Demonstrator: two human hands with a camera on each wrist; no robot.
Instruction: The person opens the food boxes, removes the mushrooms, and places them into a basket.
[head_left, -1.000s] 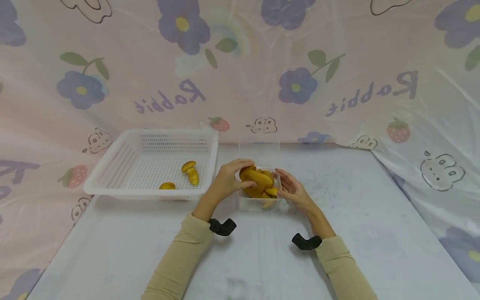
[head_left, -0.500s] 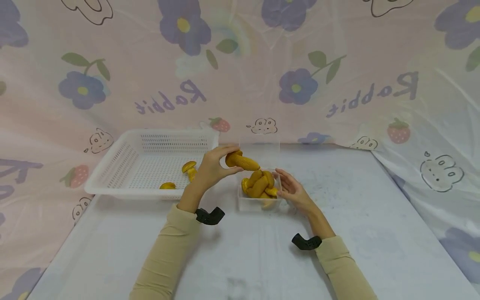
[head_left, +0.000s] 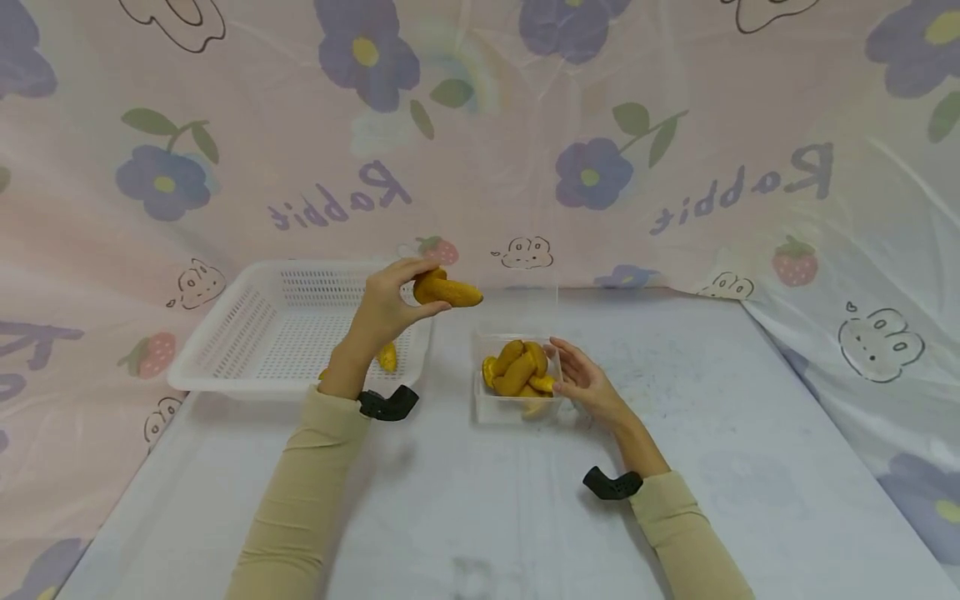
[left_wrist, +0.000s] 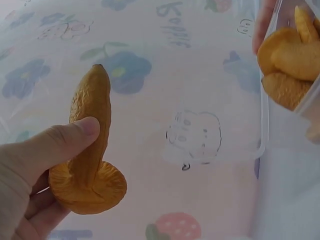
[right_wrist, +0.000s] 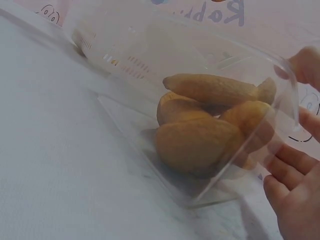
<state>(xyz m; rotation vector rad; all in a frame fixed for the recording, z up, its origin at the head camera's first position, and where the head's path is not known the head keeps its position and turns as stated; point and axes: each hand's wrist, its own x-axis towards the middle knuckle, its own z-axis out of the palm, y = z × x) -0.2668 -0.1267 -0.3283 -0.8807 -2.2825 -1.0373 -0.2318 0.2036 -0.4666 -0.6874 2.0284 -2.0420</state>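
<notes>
Left hand point(head_left: 386, 308) now lifted left toward basket point(head_left: 225, 350), mushroom point(head_left: 446, 291) pinched thumb-to-fingers, frame centre. Right hand point(head_left: 581, 383), fingers relaxed, touches box point(head_left: 517, 407).

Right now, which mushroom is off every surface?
The mushroom pinched in the left hand, held in the air; the others lie in the clear box or the white basket.

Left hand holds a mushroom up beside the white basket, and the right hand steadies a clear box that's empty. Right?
Not quite: the clear box is not empty; the right wrist view shows several mushrooms inside. The rest stands: the left hand holds a mushroom beside the basket, the right hand at the box.
</notes>
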